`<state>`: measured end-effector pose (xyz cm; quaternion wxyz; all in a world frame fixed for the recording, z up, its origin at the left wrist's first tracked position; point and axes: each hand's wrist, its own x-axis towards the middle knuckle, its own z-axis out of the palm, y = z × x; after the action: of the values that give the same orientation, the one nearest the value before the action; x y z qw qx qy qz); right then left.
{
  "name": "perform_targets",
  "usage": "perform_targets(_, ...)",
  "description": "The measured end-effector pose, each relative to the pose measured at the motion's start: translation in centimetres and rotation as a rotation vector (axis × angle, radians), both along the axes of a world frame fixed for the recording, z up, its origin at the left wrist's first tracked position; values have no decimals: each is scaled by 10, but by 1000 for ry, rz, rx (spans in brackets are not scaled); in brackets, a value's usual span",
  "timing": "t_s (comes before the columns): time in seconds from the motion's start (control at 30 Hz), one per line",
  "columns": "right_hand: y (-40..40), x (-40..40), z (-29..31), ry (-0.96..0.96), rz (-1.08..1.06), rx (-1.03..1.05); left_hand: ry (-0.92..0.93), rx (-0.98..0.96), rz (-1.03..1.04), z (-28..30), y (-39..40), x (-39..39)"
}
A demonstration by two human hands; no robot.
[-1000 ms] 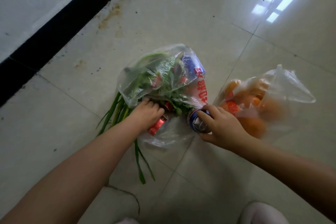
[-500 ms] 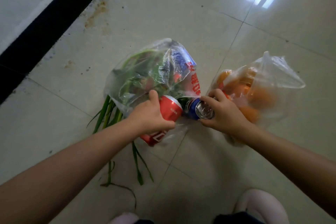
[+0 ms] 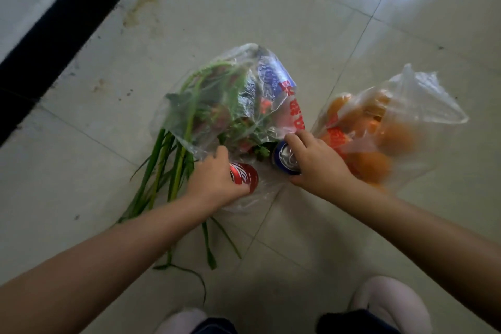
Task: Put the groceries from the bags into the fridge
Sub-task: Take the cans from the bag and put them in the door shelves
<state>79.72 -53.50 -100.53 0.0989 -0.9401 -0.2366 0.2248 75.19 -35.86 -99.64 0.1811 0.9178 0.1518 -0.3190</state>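
The left hand (image 3: 217,180) curls round a red can (image 3: 245,177) with white lettering; it lies tilted, its long axis running toward the right hand, at the mouth of the clear bag of greens (image 3: 230,106) just ahead. The right hand (image 3: 314,163) grips a blue can (image 3: 284,158), its silver top facing up and leftward. The bag of oranges (image 3: 385,127) sits just beyond the right hand.

glossy tiled floor (image 3: 271,22), clear crinkled plastic bag (image 3: 238,81), shiny metal can (image 3: 286,158)
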Motion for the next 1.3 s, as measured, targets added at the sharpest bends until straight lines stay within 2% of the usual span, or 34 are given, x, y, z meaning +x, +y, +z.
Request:
perform_targets(0.17,1,-6,10,-2,-66,25,-13,31,-60,9,-6,-10)
perform_targets(0.3,-2,-22,73,28,-202,115,-22,47,-68,68,-17,-7)
perform_targets(0.5,-20,-36,233,54,-350,252,-119,43,-155,234,-39,-2)
perform_targets(0.63,-52,-30,365,-2,-440,257,-261,17,-241,362,-58,16)
perform_targets(0.8,-107,-12,535,-137,-654,347,-387,-102,-427,530,-115,69)
perform_targets(0.9,-154,-5,629,-212,-748,378,-491,-143,-546,621,-168,99)
perform_targets(1.07,-259,3,762,-472,-821,434,-693,-214,-687,754,-280,133)
perform_targets(1.3,-444,10,907,-769,-834,421,-914,-356,-841,901,-477,165)
